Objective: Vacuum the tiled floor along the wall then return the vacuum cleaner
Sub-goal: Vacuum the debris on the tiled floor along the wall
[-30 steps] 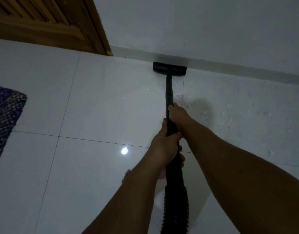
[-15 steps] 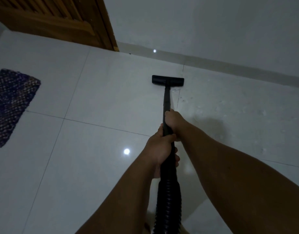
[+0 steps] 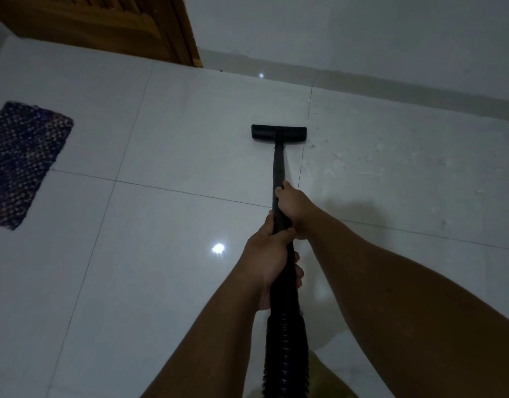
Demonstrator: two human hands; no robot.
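Head view: both hands clench the black vacuum wand (image 3: 278, 168), stacked on the shaft. Right hand (image 3: 293, 209) sits forward, nearer the nozzle; left hand (image 3: 269, 262) wraps just behind it, right above where the ribbed hose (image 3: 285, 351) starts. Thumbs and fingers are closed around the tube, no slack visible.

Floor nozzle (image 3: 279, 132) lies straight ahead of the hands, flat on the tiled floor (image 3: 161, 282), its long side crosswise to the wand and roughly parallel to the wall (image 3: 362, 30). The wand's long axis runs from the hands out toward the wall. The nozzle is apart from the baseboard (image 3: 420, 93), with bare tile between.

Pale debris specks (image 3: 371, 165) scatter on the tile forward and to the right of the hands, beside the nozzle's right end and beyond it along the wall. Tile on the left of the nozzle looks clean. Dark woven mat (image 3: 23, 165) is well off to the left, wooden door (image 3: 118, 27) forward-left.

Judgement: mid-vacuuming, return not started. The next stroke likely needs the nozzle shifted right into the debris strip, then pushed to the baseboard; the right hand, being the forward one, steers and the left drives. Risk: pushing crumbs ahead instead of sucking them in.
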